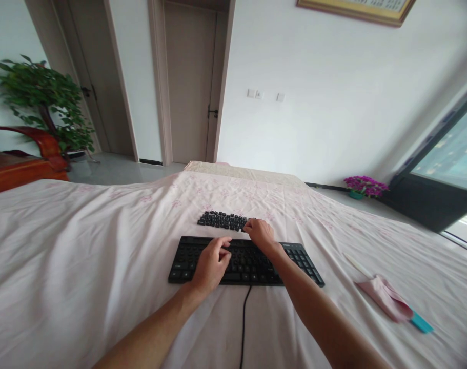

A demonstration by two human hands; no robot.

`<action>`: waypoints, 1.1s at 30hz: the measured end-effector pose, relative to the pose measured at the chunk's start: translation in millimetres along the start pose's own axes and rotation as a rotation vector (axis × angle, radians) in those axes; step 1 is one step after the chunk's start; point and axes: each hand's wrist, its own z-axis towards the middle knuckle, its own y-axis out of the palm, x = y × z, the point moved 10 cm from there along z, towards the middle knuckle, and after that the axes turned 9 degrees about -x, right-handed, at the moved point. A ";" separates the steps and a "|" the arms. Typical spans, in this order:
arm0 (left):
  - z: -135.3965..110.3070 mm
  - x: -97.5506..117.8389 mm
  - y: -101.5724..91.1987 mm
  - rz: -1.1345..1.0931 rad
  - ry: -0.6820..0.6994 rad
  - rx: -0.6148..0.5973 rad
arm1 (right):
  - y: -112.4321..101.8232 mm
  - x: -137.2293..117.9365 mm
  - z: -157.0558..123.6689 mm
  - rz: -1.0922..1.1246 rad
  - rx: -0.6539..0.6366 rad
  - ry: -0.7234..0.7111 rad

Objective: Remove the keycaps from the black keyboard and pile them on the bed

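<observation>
We look through a single head-worn camera, facing forward and tilted down across a surface covered by a pale pink cloth. The lens sits close above and behind our forearms, which enter from the bottom edge; the left hand and right hand reach mid-frame at the black keyboard. The wide view also takes in the far wall with a closed door straight ahead, a leafy plant at far left and a dark-framed window leaning in at right.
</observation>
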 end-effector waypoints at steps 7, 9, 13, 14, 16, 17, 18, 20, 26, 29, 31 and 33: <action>0.4 0.1 -0.8 0.019 0.011 0.009 | 10.0 1.9 8.9 -0.017 -0.029 0.016; 0.5 0.6 -0.7 0.021 0.018 0.009 | 11.0 1.9 9.5 -0.019 -0.030 0.018; 0.5 2.0 -0.1 0.029 0.023 0.003 | 9.6 1.8 9.3 -0.016 -0.019 0.010; 0.5 2.3 0.0 0.028 0.021 0.002 | 8.6 1.5 8.8 -0.014 -0.016 0.007; 0.4 2.8 -0.2 0.027 0.019 0.002 | 5.7 0.5 6.9 -0.010 -0.006 0.002; 0.4 3.1 -0.1 0.027 0.019 0.000 | 3.7 -0.1 5.3 -0.007 -0.001 0.001; 0.4 3.4 0.2 0.028 0.021 -0.003 | 1.2 -1.0 3.1 -0.004 0.004 0.001; 0.3 4.0 1.2 0.029 0.026 -0.013 | -5.4 -3.4 -2.9 0.004 0.015 -0.001; -0.3 3.9 3.2 0.022 0.018 -0.028 | -40.2 -27.4 -34.0 0.225 0.093 -0.270; -0.6 4.5 3.9 0.029 0.016 -0.031 | -47.6 -30.0 -48.8 0.340 0.088 -0.359; -0.8 4.8 4.9 0.030 0.015 -0.038 | -43.4 -28.6 -56.6 0.469 0.045 -0.391; -1.0 5.1 6.0 0.028 0.014 -0.046 | -31.8 -25.2 -62.7 0.615 -0.037 -0.383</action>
